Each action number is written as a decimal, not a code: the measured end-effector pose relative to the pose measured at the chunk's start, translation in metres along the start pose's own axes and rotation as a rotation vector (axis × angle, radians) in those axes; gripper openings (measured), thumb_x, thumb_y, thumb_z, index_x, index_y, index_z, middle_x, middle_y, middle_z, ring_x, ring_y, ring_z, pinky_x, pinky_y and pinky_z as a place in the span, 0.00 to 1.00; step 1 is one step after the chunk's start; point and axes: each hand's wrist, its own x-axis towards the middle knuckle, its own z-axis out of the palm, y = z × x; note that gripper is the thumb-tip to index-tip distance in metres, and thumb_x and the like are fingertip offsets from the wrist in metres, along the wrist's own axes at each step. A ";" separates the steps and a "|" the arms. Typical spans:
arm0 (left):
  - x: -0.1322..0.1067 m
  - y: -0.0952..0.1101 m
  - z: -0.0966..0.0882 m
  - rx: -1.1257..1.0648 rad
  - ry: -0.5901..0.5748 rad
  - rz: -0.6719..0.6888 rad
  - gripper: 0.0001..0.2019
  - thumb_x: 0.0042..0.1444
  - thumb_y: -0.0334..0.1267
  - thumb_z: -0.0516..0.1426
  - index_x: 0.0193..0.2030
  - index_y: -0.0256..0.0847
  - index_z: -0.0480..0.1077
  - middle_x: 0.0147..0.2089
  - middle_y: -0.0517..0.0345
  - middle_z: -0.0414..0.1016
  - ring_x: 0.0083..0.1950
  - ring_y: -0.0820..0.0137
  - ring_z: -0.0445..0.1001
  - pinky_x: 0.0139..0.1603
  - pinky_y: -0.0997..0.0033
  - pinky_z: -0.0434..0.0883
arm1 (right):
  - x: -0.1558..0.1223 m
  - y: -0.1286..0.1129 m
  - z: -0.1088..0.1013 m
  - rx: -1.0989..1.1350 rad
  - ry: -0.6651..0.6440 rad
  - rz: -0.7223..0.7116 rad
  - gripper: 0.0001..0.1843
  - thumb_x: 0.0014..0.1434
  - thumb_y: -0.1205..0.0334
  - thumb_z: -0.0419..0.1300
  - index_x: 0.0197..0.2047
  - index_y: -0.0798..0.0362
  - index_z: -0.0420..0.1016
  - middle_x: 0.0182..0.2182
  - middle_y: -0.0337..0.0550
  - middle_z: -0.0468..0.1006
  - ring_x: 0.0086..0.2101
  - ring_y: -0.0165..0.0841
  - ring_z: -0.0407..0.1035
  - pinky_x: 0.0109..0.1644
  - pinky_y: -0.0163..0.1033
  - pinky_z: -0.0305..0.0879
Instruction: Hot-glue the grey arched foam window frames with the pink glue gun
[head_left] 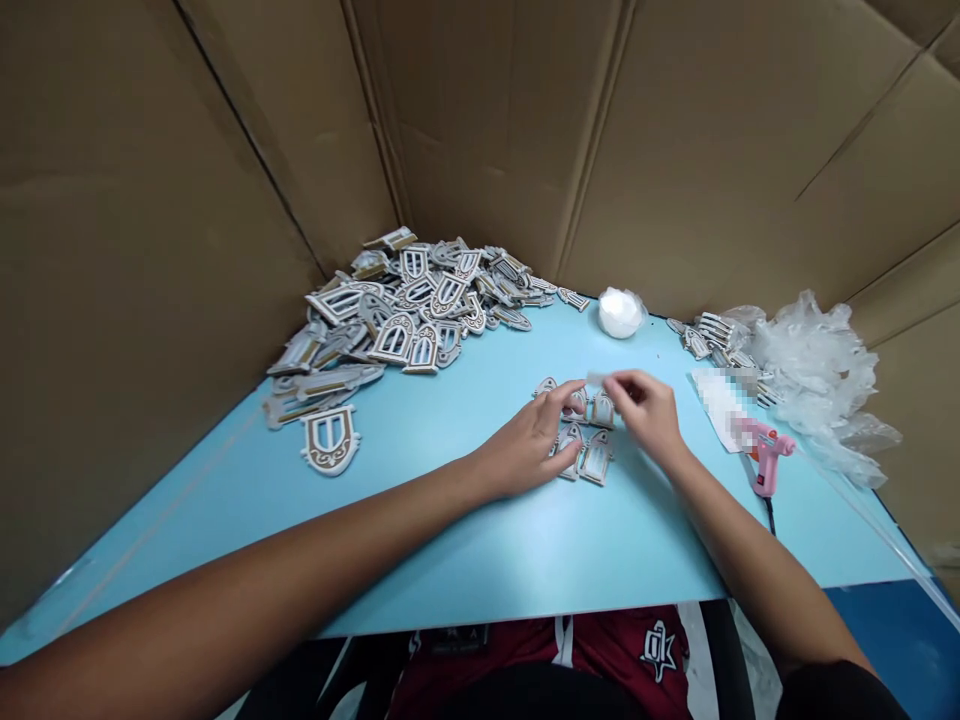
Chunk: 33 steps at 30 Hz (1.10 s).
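Observation:
My right hand (646, 412) is closed, its fingertips pinching a small translucent whitish strip (598, 379). Beside it, my left hand (536, 440) is open with fingers apart, and its forefinger reaches close to the strip. Below both hands lie several small arched window-shaped pieces, white with brownish trim, in rows on the table. One arched piece (596, 458) at the near right of this group shows fully, while another arched piece (602, 410) sits just left of my right fingertips. My left hand partly covers the others.
A large heap of arched window pieces (420, 295) fills the back left of the blue table (450, 570). One larger piece (330, 440) lies apart. A bowl of white material (621, 312), crumpled clear plastic bags (814, 350) and a pink glue gun (766, 460) are rightward. Cardboard walls (487, 120) enclose the table.

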 end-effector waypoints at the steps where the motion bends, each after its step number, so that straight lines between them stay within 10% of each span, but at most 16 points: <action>1: 0.000 -0.002 -0.001 0.036 -0.030 0.020 0.31 0.66 0.43 0.54 0.72 0.41 0.50 0.62 0.41 0.71 0.63 0.53 0.70 0.64 0.47 0.68 | 0.019 0.007 -0.003 -0.034 0.034 0.018 0.16 0.70 0.52 0.55 0.40 0.51 0.81 0.32 0.45 0.80 0.33 0.37 0.73 0.41 0.40 0.69; 9: 0.001 0.005 -0.005 0.274 -0.396 0.133 0.34 0.61 0.52 0.64 0.72 0.47 0.62 0.76 0.44 0.60 0.77 0.40 0.54 0.72 0.38 0.55 | 0.125 0.048 0.002 -0.291 0.097 0.169 0.15 0.65 0.68 0.52 0.39 0.56 0.81 0.40 0.55 0.79 0.44 0.43 0.71 0.52 0.44 0.64; 23: 0.008 0.006 0.012 0.369 -0.361 0.102 0.19 0.67 0.49 0.59 0.61 0.48 0.71 0.72 0.47 0.67 0.73 0.48 0.61 0.70 0.42 0.57 | 0.153 0.063 -0.003 -0.317 0.015 0.293 0.16 0.71 0.51 0.60 0.49 0.55 0.77 0.49 0.47 0.80 0.49 0.38 0.74 0.58 0.51 0.70; 33: 0.008 0.012 0.014 0.391 -0.336 0.075 0.19 0.66 0.49 0.60 0.59 0.45 0.73 0.71 0.41 0.66 0.71 0.45 0.64 0.66 0.42 0.61 | 0.106 0.027 -0.012 -0.265 0.023 0.171 0.16 0.69 0.66 0.54 0.55 0.60 0.77 0.51 0.61 0.75 0.50 0.45 0.72 0.56 0.48 0.66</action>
